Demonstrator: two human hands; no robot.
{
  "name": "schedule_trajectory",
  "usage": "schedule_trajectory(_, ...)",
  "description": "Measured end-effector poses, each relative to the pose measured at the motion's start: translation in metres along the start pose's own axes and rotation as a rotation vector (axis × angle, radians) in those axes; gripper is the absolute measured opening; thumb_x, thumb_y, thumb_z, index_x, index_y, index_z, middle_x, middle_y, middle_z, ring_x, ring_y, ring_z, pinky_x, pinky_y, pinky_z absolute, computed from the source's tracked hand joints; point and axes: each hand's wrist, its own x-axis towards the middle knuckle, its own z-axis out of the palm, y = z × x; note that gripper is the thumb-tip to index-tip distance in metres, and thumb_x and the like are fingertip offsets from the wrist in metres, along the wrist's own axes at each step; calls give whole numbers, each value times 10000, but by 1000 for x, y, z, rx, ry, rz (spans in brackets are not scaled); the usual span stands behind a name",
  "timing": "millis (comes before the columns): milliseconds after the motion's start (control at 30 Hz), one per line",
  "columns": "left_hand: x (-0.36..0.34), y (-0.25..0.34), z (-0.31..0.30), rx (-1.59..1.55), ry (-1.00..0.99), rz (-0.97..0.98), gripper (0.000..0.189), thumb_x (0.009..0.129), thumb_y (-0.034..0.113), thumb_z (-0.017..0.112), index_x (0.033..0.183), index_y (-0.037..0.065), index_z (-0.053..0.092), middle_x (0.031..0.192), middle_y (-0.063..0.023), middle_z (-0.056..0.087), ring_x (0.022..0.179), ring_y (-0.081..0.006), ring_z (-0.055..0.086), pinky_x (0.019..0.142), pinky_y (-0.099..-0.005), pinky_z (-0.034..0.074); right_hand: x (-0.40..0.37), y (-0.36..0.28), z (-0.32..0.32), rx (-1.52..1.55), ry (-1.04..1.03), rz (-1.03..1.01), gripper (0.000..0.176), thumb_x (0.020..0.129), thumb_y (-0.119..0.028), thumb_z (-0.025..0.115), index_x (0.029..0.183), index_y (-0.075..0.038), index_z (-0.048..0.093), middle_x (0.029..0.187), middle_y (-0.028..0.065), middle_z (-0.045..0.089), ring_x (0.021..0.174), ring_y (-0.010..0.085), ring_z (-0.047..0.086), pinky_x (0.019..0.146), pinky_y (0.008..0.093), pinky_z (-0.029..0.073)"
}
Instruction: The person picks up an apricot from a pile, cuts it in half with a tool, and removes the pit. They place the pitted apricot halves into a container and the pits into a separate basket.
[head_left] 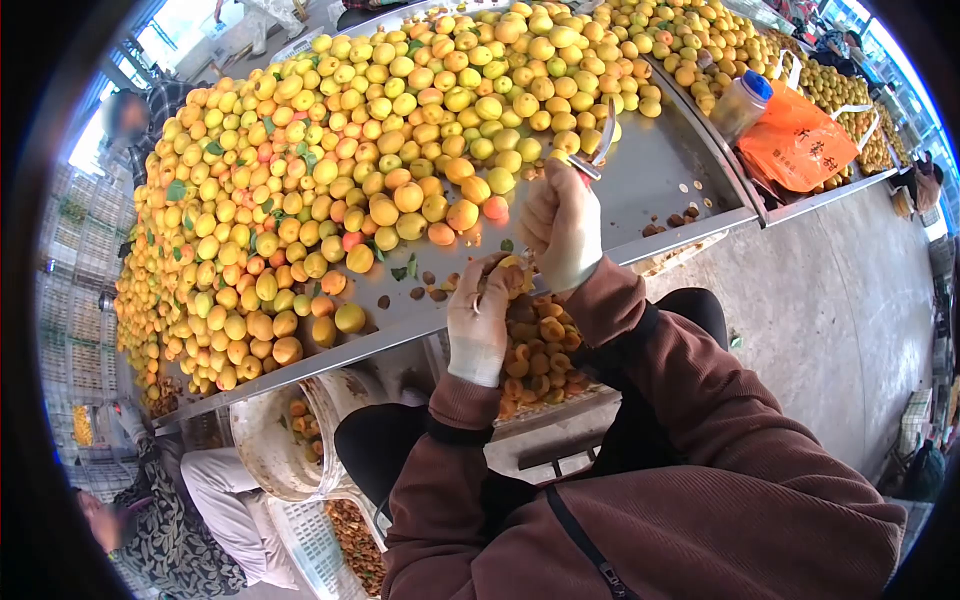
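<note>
My left hand point(478, 308), in a pale glove, is closed around an apricot point(517, 274) that looks cut open, just above the near edge of the metal table point(665, 160). Wrapped in a fist, my right hand point(566, 222) grips a curved knife point(606, 138), its blade pointing up and away from the fruit. Both hands are close together. A large heap of whole apricots point(390, 130) covers most of the table beyond them. Below my hands, apricot halves point(540, 355) fill a crate between my knees.
Loose pits point(680, 218) lie along the table edge. A white bucket point(270, 450) stands left of my knee, near a white crate point(303, 540) of brown pits. To the right are an orange bag point(797, 142) and a blue-lidded jar point(740, 108). A person point(180, 510) sits at lower left.
</note>
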Motion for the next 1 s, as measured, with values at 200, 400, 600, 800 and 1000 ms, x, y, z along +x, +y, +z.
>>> schedule_trajectory(200, 5, -5, -6, -88, -20, -50, 245, 985, 97, 490, 1156, -34, 604, 1021, -61, 632, 909, -117, 598, 829, -240, 480, -3, 0, 6, -47, -19, 2, 382, 940, -230, 482, 605, -184, 303, 521, -68, 263, 408, 78, 219, 394, 265, 175)
schedule_trajectory(400, -3, 8, -6, -94, -130, -151, 238, 973, 71, 462, 1160, -18, 580, 1043, -51, 596, 886, -129, 592, 739, -230, 486, -9, 6, 9, -126, -69, -8, 320, 911, -162, 498, 622, -162, 361, 522, -61, 319, 402, 76, 257, 385, 256, 202)
schedule_trajectory(600, 0, -1, -15, -55, -246, -162, 251, 981, 28, 406, 1195, 4, 535, 1071, -32, 540, 798, -82, 502, 639, -176, 424, -3, 11, 6, -221, -182, -38, 335, 930, -179, 523, 627, -145, 383, 524, -46, 347, 400, 89, 290, 384, 263, 225)
schedule_trajectory(800, 5, 15, -8, -688, -95, -459, 271, 1004, 107, 417, 1220, -12, 528, 1045, -51, 557, 819, -109, 536, 642, -191, 443, 9, 0, 8, -38, -190, -21, 388, 972, -338, 518, 667, -163, 353, 537, -52, 295, 416, 83, 258, 392, 254, 215)
schedule_trajectory(1000, 11, 1, -12, -395, -33, -174, 292, 960, 97, 531, 1223, -31, 538, 1058, -86, 593, 905, -170, 607, 714, -234, 521, -2, -18, 13, -202, -233, -82, 330, 969, -278, 538, 697, -127, 425, 559, -34, 368, 433, 96, 302, 412, 261, 287)
